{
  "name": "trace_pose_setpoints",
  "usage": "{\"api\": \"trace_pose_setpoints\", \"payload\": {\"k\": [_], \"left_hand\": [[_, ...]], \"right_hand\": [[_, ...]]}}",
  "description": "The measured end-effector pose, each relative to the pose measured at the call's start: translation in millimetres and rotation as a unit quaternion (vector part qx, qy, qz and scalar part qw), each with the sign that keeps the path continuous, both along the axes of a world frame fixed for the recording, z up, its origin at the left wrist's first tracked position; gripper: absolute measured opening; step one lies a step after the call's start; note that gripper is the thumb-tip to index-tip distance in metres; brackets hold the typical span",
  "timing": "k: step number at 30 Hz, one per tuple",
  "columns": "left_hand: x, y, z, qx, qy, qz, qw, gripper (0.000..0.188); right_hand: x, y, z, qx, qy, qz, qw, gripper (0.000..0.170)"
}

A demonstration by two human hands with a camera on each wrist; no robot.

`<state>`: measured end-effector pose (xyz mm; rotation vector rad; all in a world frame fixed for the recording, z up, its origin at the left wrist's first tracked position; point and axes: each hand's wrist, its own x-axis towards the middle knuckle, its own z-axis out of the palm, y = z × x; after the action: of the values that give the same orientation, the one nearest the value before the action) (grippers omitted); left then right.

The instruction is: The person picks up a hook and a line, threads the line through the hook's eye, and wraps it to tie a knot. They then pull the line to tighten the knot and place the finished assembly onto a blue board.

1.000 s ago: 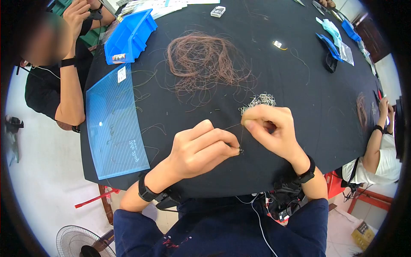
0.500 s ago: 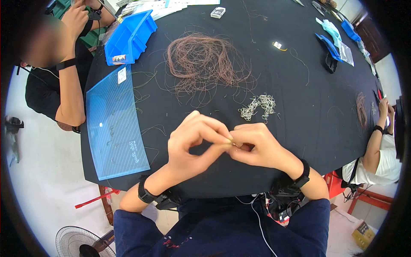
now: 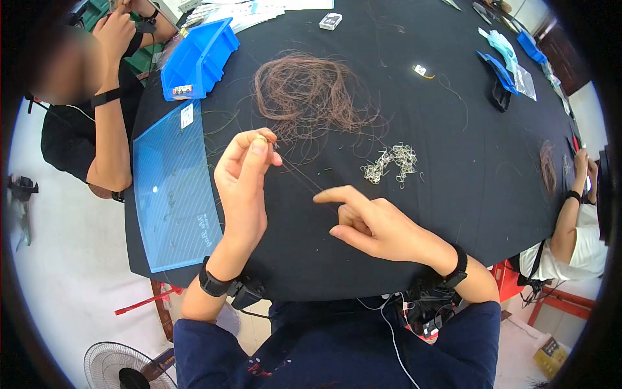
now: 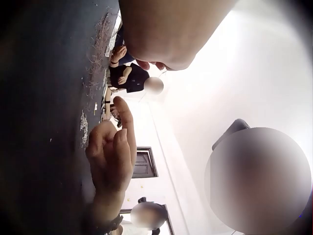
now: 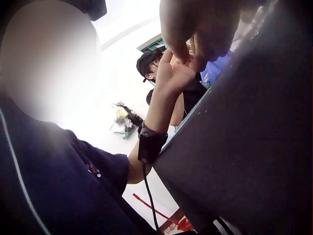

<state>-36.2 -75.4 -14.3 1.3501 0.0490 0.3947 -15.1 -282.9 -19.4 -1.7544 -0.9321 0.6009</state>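
Over the black table [image 3: 291, 272], the left hand [image 3: 245, 178] is up just below the brown thread pile [image 3: 304, 91], thumb and fingertips pinching one end of a thin line [image 3: 299, 173] plus some tiny dark bit I can't make out. That line slants down to the right hand [image 3: 389, 227], index poking straight out at it, thumb apart, other fingers curled, and honestly can't tell if they're gripping any. Half a second ago the fingertips met below the hooks [image 3: 392, 162]; now the hands are well apart, left one higher, hooks unmoved.
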Motion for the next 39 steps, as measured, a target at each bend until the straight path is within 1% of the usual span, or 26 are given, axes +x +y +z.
{"api": "trace_pose_setpoints", "payload": {"k": [1, 4, 7, 8, 11, 15, 18, 20, 23, 24, 26, 27, 28, 29, 30, 31, 32, 33, 34, 35, 37, 38, 39], "left_hand": [[-0.2, 1.3, 0.1, 0.01, -0.002, 0.006, 1.0, 0.015], [0.2, 3.8, 0.3, 0.034, -0.007, 0.012, 0.999, 0.013], [-1.2, 4.3, -0.2, 0.045, -0.01, 0.003, 0.999, 0.012], [-1.4, 3.4, 0.7, 0.046, -0.011, 0.001, 0.999, 0.011], [-2.5, 0.8, 2.9, 0.048, -0.013, -0.017, 0.999, 0.01], [-6.3, -5.5, 7.6, 0.036, -0.01, -0.047, 0.998, 0.009], [-6.3, -4.8, 5.1, 0.008, -0.037, -0.057, 0.998, 0.006], [-7.8, -3.7, 6.9, 0.001, -0.038, -0.087, 0.996, 0.007], [-8.2, 0.4, 6.2, -0.031, -0.054, -0.152, 0.986, 0.009], [-8.3, 1.9, 5.8, -0.045, -0.061, -0.176, 0.981, 0.009], [-8.1, 3.0, 10.7, -0.007, -0.065, -0.226, 0.972, 0.009], [-8.1, 3.3, 15.0, 0.012, -0.067, -0.251, 0.966, 0.008], [-8.2, 4.7, 22.3, 0.012, -0.009, -0.305, 0.952, 0.005], [-10.1, -3.9, 27.6, 0.048, 0.015, -0.296, 0.954, 0.024], [-9.2, -3.6, 24.6, 0.08, 0.027, -0.345, 0.935, 0.02], [-8.5, -3.1, 21.7, 0.112, 0.04, -0.392, 0.912, 0.016], [-10.0, -5.6, 21.3, 0.109, 0.053, -0.425, 0.897, 0.009], [-11.7, -8.8, 18.4, 0.089, 0.062, -0.457, 0.883, 0.006], [-13.8, -12.7, 19.7, 0.096, 0.065, -0.47, 0.875, 0.005], [-15.5, -16.7, 21.1, 0.103, 0.068, -0.485, 0.866, 0.004], [-18.8, -22.9, 18.3, 0.15, 0.034, -0.488, 0.859, 0.005], [-20.0, -23.6, 17.8, 0.153, 0.034, -0.496, 0.854, 0.005], [-20.6, -24.0, 17.8, 0.157, 0.033, -0.503, 0.849, 0.005]], "right_hand": [[1.0, 0.0, 0.6, -0.014, -0.036, 0.013, 0.999, 0.036], [2.5, -1.1, 1.9, -0.023, -0.099, -0.01, 0.995, 0.028], [3.6, 0.0, -7.9, 0.034, -0.14, -0.064, 0.988, 0.02], [4.4, -0.8, -6.7, 0.022, -0.143, -0.071, 0.987, 0.019], [7.8, -1.5, -10.6, -0.016, -0.148, -0.067, 0.987, 0.016], [7.1, 0.0, -18.5, -0.006, -0.196, -0.058, 0.979, 0.019], [5.0, 0.5, -13.4, -0.015, -0.237, -0.035, 0.971, 0.019], [4.5, 0.1, -7.5, -0.041, -0.25, -0.022, 0.967, 0.019], [5.8, -2.1, -4.2, -0.041, -0.252, -0.044, 0.966, 0.015], [7.3, -3.0, -6.5, -0.038, -0.248, -0.073, 0.965, 0.014], [14.3, -5.9, -13.4, -0.031, -0.241, -0.131, 0.961, 0.011], [20.1, -7.8, -13.3, -0.016, -0.229, -0.171, 0.958, 0.006], [26.1, -10.7, -10.8, 0.005, -0.213, -0.202, 0.956, 0.006], [30.6, -13.5, -6.2, 0.026, -0.198, -0.233, 0.952, 0.007], [32.4, -15.3, 0.3, 0.035, -0.191, -0.255, 0.947, 0.006], [32.1, -16.4, 5.2, 0.029, -0.195, -0.256, 0.946, 0.006], [31.2, -17.3, 9.1, 0.023, -0.198, -0.257, 0.946, 0.005], [30.8, -17.9, 10.5, 0.017, -0.201, -0.257, 0.945, 0.005], [32.8, -18.7, 6.6, 0.02, -0.246, -0.225, 0.943, 0.005], [33.6, -17.8, 4.4, 0.022, -0.235, -0.198, 0.951, 0.005], [34.1, -16.6, 0.9, 0.023, -0.214, -0.146, 0.966, 0.006], [34.5, -18.2, -1.3, -0.002, -0.16, -0.117, 0.98, 0.009], [34.2, -17.9, -0.1, 0.015, -0.114, -0.111, 0.987, 0.01]]}}
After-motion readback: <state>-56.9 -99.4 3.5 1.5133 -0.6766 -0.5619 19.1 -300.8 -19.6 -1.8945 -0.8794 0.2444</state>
